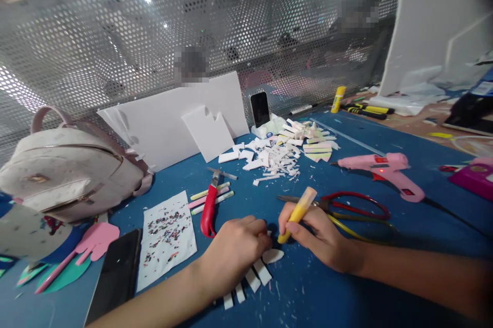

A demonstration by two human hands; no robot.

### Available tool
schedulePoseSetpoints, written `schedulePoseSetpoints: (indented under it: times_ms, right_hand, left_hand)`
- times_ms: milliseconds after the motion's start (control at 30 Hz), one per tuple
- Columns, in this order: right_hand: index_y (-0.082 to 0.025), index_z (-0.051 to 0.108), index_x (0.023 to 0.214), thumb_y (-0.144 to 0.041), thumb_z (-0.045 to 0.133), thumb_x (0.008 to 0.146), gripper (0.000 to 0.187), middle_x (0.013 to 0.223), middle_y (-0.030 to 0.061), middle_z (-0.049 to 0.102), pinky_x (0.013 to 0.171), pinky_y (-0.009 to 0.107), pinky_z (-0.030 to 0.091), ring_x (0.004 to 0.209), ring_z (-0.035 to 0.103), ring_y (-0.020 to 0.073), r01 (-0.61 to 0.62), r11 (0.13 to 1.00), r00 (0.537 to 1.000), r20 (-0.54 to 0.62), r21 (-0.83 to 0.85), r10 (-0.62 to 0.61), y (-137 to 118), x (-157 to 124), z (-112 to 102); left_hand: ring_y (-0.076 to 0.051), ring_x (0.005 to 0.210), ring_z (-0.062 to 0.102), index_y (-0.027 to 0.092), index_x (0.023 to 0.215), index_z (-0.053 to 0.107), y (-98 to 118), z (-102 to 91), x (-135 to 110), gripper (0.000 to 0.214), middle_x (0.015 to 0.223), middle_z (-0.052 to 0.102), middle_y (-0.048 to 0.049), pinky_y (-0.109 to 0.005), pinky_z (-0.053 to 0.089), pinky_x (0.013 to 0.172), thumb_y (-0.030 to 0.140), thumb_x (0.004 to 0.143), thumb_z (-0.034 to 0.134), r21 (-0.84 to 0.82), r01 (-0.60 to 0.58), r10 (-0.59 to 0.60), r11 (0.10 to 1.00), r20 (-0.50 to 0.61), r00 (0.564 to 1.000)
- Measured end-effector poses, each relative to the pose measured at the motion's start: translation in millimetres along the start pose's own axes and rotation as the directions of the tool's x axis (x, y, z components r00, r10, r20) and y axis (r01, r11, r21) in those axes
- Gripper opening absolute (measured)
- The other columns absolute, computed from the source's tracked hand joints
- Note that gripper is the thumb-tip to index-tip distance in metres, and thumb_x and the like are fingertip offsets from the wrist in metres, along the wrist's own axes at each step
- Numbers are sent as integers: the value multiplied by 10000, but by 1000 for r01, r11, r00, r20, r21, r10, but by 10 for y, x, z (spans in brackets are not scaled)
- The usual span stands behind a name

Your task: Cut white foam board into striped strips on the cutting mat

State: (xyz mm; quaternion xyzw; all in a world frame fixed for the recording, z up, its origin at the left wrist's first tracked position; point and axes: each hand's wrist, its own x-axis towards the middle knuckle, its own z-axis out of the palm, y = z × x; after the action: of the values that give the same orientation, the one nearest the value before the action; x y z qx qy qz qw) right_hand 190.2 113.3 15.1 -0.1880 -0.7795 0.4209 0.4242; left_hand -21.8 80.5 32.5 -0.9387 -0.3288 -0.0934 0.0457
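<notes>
My right hand (319, 235) grips a yellow marker (296, 217) with a pale end pointing up; its lower end is close to the blue table top. To its left, my left hand (241, 243) is closed with curled fingers over white foam strips (252, 279), which stick out below it. Whatever its fingers pinch is hidden. A small white oval piece (273, 255) lies between the hands. Scissors (356, 205) with red and yellow handles rest behind my right hand. A red-handled cutter (209, 210) lies beyond my left hand.
White foam scraps (275, 156) are heaped at the back. A pink glue gun (389, 169) with a lit red light lies right, its cord trailing. At left are a backpack (73, 164), a dark phone (115, 271) and a speckled white sheet (167, 238). A phone (260, 108) stands upright behind.
</notes>
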Motion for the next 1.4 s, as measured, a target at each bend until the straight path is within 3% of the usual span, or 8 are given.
schedulePoseSetpoints:
  times_ms: [533, 733, 967, 1400]
  right_hand:
    - [-162, 610, 811, -320, 454, 1012, 300, 708, 20, 573, 561, 260, 421, 566, 474, 111, -63, 998, 998, 12, -10, 63, -12, 30, -2]
    - [-158, 606, 800, -309, 458, 1008, 296, 707, 20, 574, 547, 248, 405, 582, 494, 108, -65, 998, 998, 14, 1, 65, -28, 41, 2]
    - [-160, 600, 817, -301, 459, 1008, 276, 703, 16, 572, 520, 241, 394, 559, 474, 101, -72, 997, 997, 19, -6, 72, -8, 29, 0]
    - [-166, 598, 820, -288, 459, 1007, 262, 695, 9, 568, 519, 241, 399, 556, 475, 100, -68, 998, 997, 19, -10, 68, 2, 17, -8]
  left_hand:
    - [-164, 651, 561, 163, 778, 593, -23, 43, -19, 228, 749, 592, -25, -319, 414, 531, 197, 978, 488, -27, -18, 18, 999, 11, 1000]
    - [-157, 632, 562, 164, 779, 581, -14, 31, -6, 238, 733, 583, -17, -302, 386, 515, 229, 988, 487, 22, -27, 27, 999, 10, 1000]
    - [-160, 579, 561, 154, 764, 612, 23, 15, 11, 227, 690, 588, -21, -315, 321, 446, 142, 954, 489, 133, -78, 84, 988, -42, 996]
    - [-154, 581, 586, 157, 771, 608, 53, 31, 24, 215, 696, 585, -19, -312, 346, 417, 190, 963, 518, 194, -93, 105, 977, -54, 993]
